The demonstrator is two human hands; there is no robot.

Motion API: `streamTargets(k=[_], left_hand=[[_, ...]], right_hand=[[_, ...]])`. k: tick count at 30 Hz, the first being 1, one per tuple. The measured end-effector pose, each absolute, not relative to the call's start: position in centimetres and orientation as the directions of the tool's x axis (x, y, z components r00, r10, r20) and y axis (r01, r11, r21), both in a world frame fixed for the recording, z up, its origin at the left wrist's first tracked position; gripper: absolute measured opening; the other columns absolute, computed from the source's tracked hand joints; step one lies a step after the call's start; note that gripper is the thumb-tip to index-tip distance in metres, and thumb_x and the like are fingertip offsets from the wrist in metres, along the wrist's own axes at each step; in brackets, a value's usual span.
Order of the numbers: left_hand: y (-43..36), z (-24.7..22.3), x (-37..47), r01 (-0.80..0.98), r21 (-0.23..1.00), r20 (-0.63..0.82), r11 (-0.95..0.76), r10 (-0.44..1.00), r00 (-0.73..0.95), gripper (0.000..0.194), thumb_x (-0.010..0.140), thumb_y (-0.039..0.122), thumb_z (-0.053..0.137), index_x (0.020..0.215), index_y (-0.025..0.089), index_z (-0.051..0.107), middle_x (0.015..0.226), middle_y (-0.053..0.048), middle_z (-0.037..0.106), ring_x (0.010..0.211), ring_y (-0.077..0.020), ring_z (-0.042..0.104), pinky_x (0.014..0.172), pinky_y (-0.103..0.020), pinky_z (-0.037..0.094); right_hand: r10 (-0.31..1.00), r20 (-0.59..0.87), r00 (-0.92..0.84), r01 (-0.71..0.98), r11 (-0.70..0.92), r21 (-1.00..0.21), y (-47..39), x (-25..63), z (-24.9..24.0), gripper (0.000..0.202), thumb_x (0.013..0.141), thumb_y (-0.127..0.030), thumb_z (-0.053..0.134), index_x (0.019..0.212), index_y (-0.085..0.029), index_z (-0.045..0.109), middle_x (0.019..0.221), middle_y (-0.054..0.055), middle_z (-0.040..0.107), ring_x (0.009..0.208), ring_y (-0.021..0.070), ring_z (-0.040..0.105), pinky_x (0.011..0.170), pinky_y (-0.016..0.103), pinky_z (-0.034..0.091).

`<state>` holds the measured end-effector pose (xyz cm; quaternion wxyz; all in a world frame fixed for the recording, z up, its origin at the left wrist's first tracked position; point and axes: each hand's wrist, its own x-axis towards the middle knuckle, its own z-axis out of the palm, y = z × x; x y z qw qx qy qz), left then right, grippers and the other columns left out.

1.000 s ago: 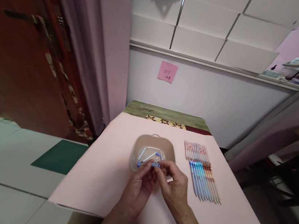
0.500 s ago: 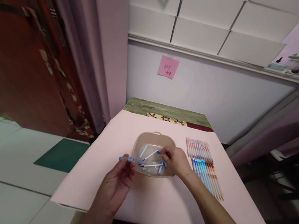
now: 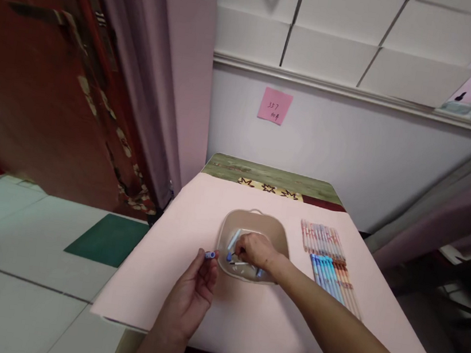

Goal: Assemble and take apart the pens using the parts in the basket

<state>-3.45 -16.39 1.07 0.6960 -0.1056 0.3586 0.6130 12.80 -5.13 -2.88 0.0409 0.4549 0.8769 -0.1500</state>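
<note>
Between the thumb and forefinger of my left hand (image 3: pixel 196 284) is a short blue pen part (image 3: pixel 209 255), just left of the beige basin (image 3: pixel 258 220). My right hand (image 3: pixel 257 251) reaches into the basin with its fingers pinched together; what they hold, if anything, is too small to make out. In the basin lie a light blue tube (image 3: pixel 234 239), a blue cap (image 3: pixel 229 256), a white refill (image 3: pixel 239 263) partly under my right hand, and small clear bits.
Right of the basin, several red-and-clear pens (image 3: pixel 322 239) lie in a row, with blue pens (image 3: pixel 327 276) and orange-brown pens (image 3: pixel 347 288) nearer me. A pink note (image 3: pixel 275 106) is on the wall behind the table (image 3: pixel 152 281).
My right hand has moved left across the basin and now covers part of the refills. The blue part in my left hand has turned its open end more toward the camera. The view has shifted slightly.
</note>
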Motion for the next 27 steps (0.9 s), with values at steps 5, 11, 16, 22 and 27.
streamTargets(k=[5, 11, 16, 22, 27], left_hand=[[-16.7, 1.2, -3.2, -0.938, 0.27, -0.627, 0.217, 0.779, -0.001, 0.01, 0.09, 0.008, 0.05, 0.086, 0.008, 0.059, 0.075, -0.009, 0.069, 0.056, -0.0096, 0.065, 0.049, -0.016, 0.056], [-17.2, 1.9, -1.8, -0.923, 0.281, -0.635, 0.264, 0.772, 0.028, 0.009, 0.089, 0.009, 0.052, 0.086, 0.008, 0.061, 0.074, -0.009, 0.07, 0.054, -0.0099, 0.065, 0.047, -0.017, 0.056], [-17.3, 2.0, 0.1, -0.899, 0.296, -0.624, 0.323, 0.778, 0.074, 0.008, 0.087, 0.011, 0.056, 0.084, 0.008, 0.063, 0.073, -0.008, 0.071, 0.049, -0.009, 0.063, 0.044, -0.016, 0.054], [-17.7, 1.1, 1.9, -0.867, 0.341, -0.604, 0.363, 0.792, 0.094, 0.007, 0.085, 0.014, 0.06, 0.086, 0.008, 0.064, 0.069, -0.005, 0.069, 0.047, -0.0076, 0.06, 0.041, -0.015, 0.049], [-18.6, 0.2, 2.4, -0.843, 0.422, -0.58, 0.333, 0.814, 0.031, 0.009, 0.082, 0.017, 0.065, 0.086, 0.01, 0.065, 0.066, -0.002, 0.066, 0.045, -0.0054, 0.055, 0.039, -0.014, 0.044]], right_hand=[[0.787, -0.193, -0.586, 0.81, 0.566, -0.156, -5.8, 13.0, -2.3, 0.018, 0.081, -0.016, 0.055, 0.09, -0.014, 0.07, 0.094, 0.013, 0.071, 0.085, 0.023, 0.066, 0.071, 0.026, 0.044], [0.881, 0.019, -0.472, 0.856, 0.463, -0.229, -9.2, 15.4, 0.7, 0.021, 0.088, -0.015, 0.043, 0.098, -0.015, 0.061, 0.094, 0.01, 0.069, 0.082, 0.0201, 0.064, 0.071, 0.027, 0.044], [0.97, 0.156, -0.188, 0.444, 0.225, -0.867, -14.1, 16.5, 1.8, 0.015, 0.084, -0.031, 0.059, 0.088, -0.018, 0.064, 0.068, 0.001, 0.064, 0.061, 0.0141, 0.059, 0.057, 0.023, 0.046], [0.981, 0.158, -0.113, 0.181, 0.177, -0.967, -18.0, 15.3, 3.2, 0.016, 0.082, -0.033, 0.063, 0.091, -0.019, 0.065, 0.077, 0.003, 0.069, 0.066, 0.0138, 0.064, 0.061, 0.023, 0.051], [0.978, 0.168, -0.126, 0.299, 0.199, -0.933, -18.3, 14.8, 3.5, 0.008, 0.082, -0.028, 0.062, 0.084, -0.021, 0.06, 0.07, -0.001, 0.067, 0.06, 0.0122, 0.065, 0.054, 0.02, 0.049]])
